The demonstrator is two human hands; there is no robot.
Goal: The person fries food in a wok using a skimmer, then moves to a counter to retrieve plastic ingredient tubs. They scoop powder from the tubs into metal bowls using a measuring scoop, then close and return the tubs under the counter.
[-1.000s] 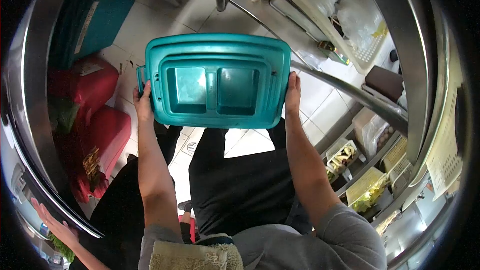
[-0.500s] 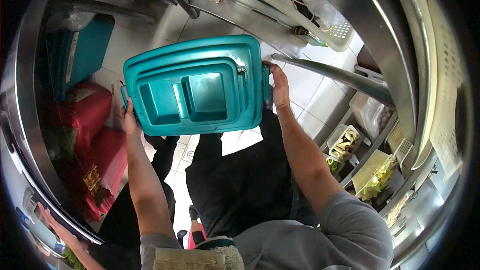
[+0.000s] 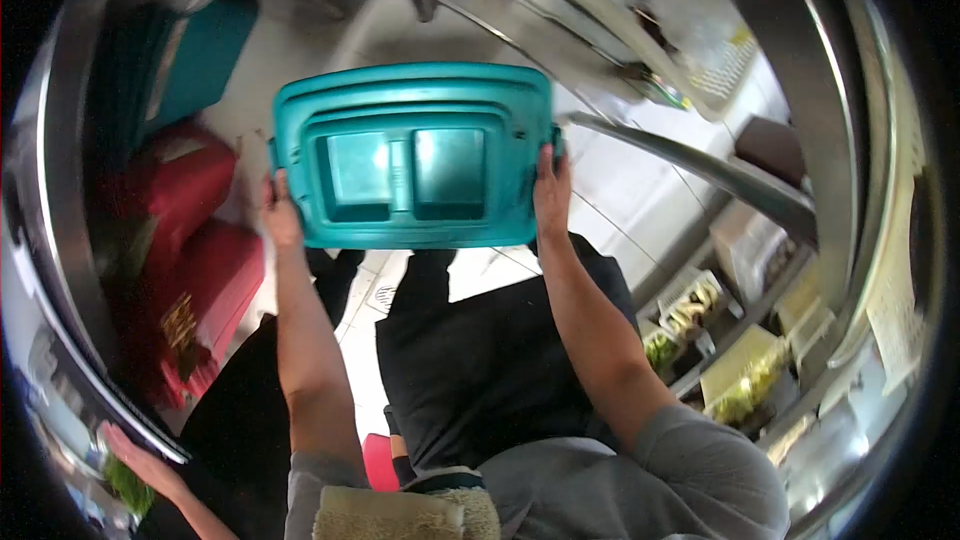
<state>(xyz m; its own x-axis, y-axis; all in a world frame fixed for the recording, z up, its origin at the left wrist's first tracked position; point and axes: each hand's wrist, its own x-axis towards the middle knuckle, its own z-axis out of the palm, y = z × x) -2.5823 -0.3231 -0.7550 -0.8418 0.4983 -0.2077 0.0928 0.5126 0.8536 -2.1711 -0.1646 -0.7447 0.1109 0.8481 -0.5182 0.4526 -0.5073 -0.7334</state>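
Note:
A teal plastic bin with its lid on (image 3: 401, 175) is held out in front of me, its lid facing up with two rectangular recesses. At the bin's left end, my left hand (image 3: 281, 210) grips the side, fingers partly hidden by the rim. My right hand (image 3: 552, 192) holds the opposite end, fingers along the edge near the handle. Tiled floor (image 3: 620, 185) shows around the bin.
Red bags (image 3: 215, 270) and another teal bin (image 3: 205, 60) are at the left. A co-worker's hand (image 3: 140, 458) is at lower left. A metal bar (image 3: 700, 160) and shelves with vegetable baskets (image 3: 745, 380) stand at the right.
Since half a second ago the bin has levelled out from its tilt and sits slightly further right in view. Both my hands have stayed on its ends.

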